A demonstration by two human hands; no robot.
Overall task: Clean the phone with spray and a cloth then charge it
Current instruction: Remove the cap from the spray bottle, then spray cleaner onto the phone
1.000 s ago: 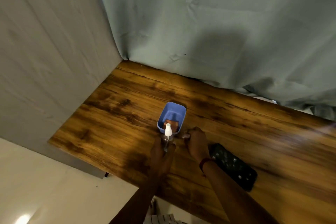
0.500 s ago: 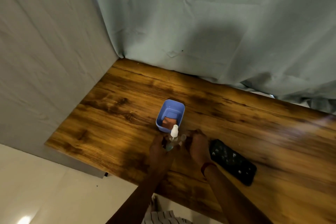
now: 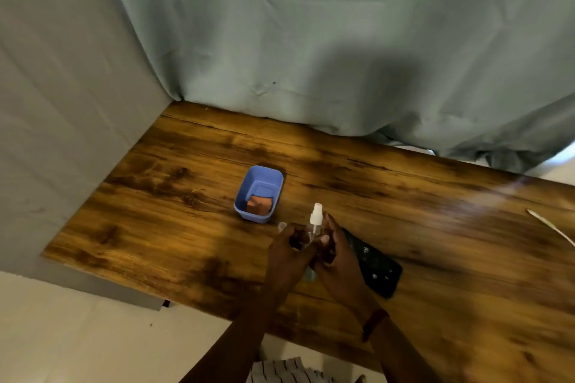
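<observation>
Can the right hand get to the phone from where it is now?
Probably yes: the phone lies flat on the table right beside the right hand, nothing between them. But both hands are on the spray bottle, so the right must let go first.

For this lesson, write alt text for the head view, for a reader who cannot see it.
Two hands, left hand and right hand, hold a small spray bottle upright over a wooden table. A dark phone lies flat just right of them; a blue tub holding an orange cloth sits behind.
</observation>
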